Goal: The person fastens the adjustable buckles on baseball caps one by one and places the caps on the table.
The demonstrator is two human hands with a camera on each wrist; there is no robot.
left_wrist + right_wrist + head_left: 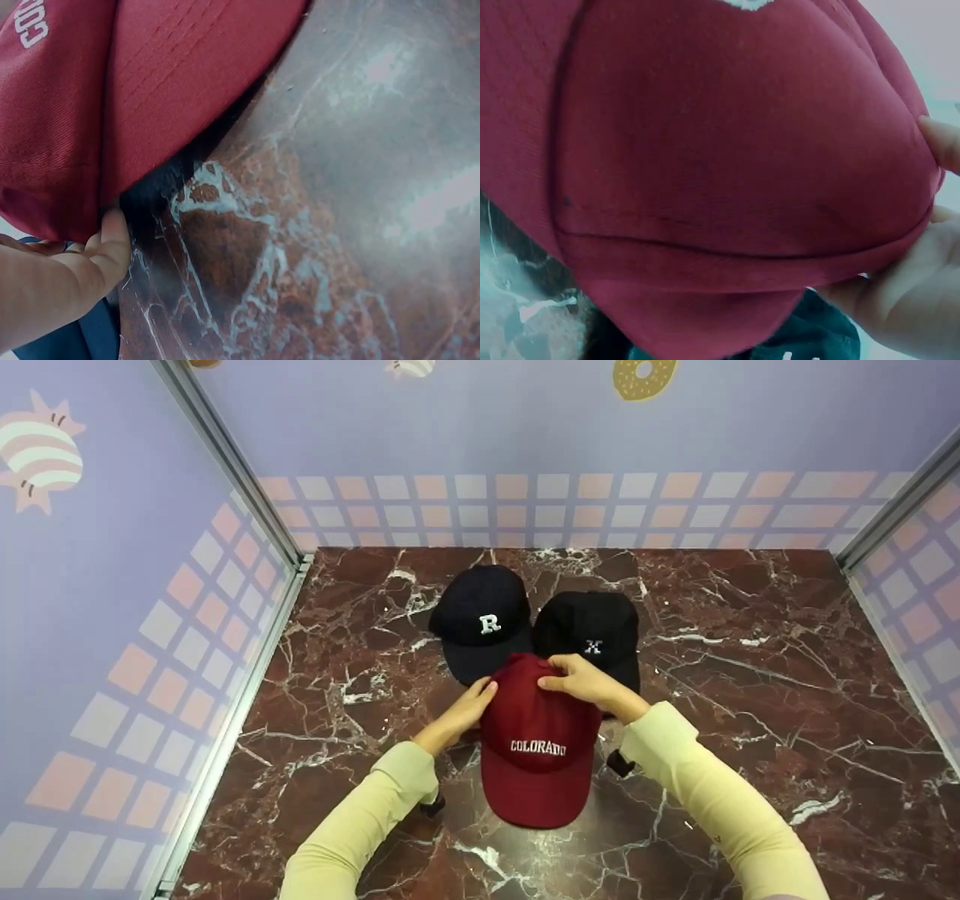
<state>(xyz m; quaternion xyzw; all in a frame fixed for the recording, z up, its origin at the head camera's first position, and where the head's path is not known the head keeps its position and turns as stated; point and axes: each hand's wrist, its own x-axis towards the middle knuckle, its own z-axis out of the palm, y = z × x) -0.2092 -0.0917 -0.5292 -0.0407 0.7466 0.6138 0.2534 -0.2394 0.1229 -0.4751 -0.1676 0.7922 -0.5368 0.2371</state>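
Observation:
A dark red baseball cap (538, 720), lettered COLORADO in white, lies in the middle of the head view with its brim toward the person. The left hand (466, 710) grips its left side, with the fingers partly hidden under the cap's edge; in the left wrist view this hand (71, 274) shows close below the brim. At the back of the crown, the right hand (589, 681) pinches the fabric. The right wrist view has this hand's thumb and fingers (937, 142) at the crown's edge. Just behind sit a navy cap (480, 604) with a white R and a black cap (589, 619) with a small light emblem.
Dark red-brown marbled tabletop (360, 675) surrounds the caps. A purple wall with pink and white squares (555, 495) stands at the back, and similar panels (135, 675) rise on the left and right. The red cap overlaps the front of both dark caps in the head view.

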